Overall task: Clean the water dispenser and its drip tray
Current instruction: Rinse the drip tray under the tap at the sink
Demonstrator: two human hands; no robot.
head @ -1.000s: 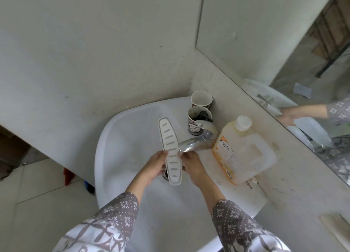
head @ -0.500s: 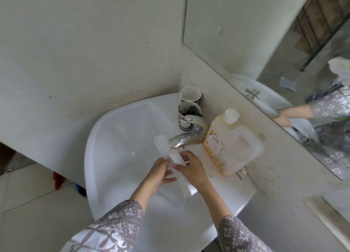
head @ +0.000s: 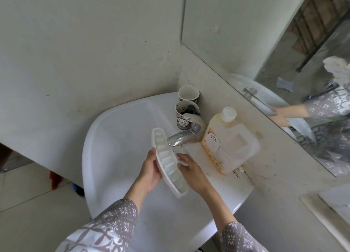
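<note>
Pale, stained walls meet at a corner above a white sink (head: 106, 157), with a mirror (head: 284, 43) on the wall to the right of it. Over the sink's bowl, just in front of the chrome faucet (head: 181, 139), both hands carry the white drip tray (head: 167, 162).

Left fingers are tucked under the tray's left edge with the thumb lying along that edge, so the left hand (head: 150, 171) grips it from below; the wrist runs back into a grey patterned sleeve (head: 111, 225). Right fingers curl against the tray's right edge near its middle, and the right hand (head: 191, 171) holds it from that side, forearm slanting down to a matching sleeve.

Long and narrow with a curved side, the tray has its long axis running from just left of the faucet spout toward the person, the near end lower. Its ribbed inside faces up and rightward, tilted.

Behind the faucet stand two paper cups (head: 186, 115), one behind the other. Right of the faucet, on the sink's ledge, stands a translucent jug (head: 229, 147) with a white cap and orange label.
</note>
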